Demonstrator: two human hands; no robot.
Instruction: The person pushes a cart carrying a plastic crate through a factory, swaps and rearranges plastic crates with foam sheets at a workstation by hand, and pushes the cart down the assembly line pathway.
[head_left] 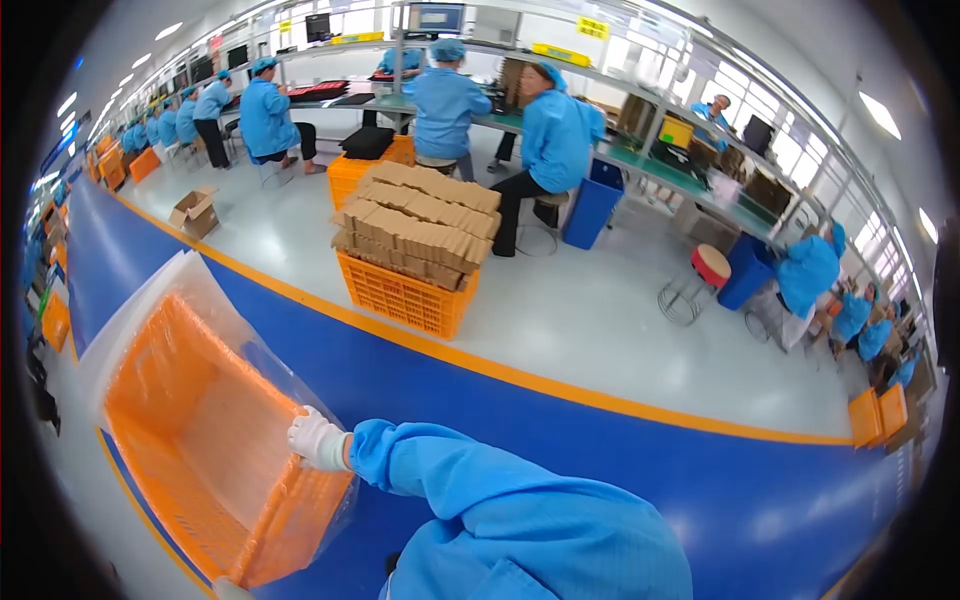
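An orange plastic crate point(215, 450), tilted with its open side toward me, is at the lower left. Clear plastic film point(160, 290) wraps around its outside and rises past its far edge. My right hand point(319, 440), in a white glove, is closed on the crate's right rim. Only a small part of my left hand point(232, 590) shows at the bottom edge of the view, by the crate's near corner; its fingers are hidden.
Beyond a blue walkway point(420, 380), an orange crate point(400, 295) holds stacked cardboard pieces point(420, 215). Several people in blue sit along workbenches. A cardboard box point(195, 214), a red-topped stool point(711, 265) and blue bins point(594, 205) stand on the floor.
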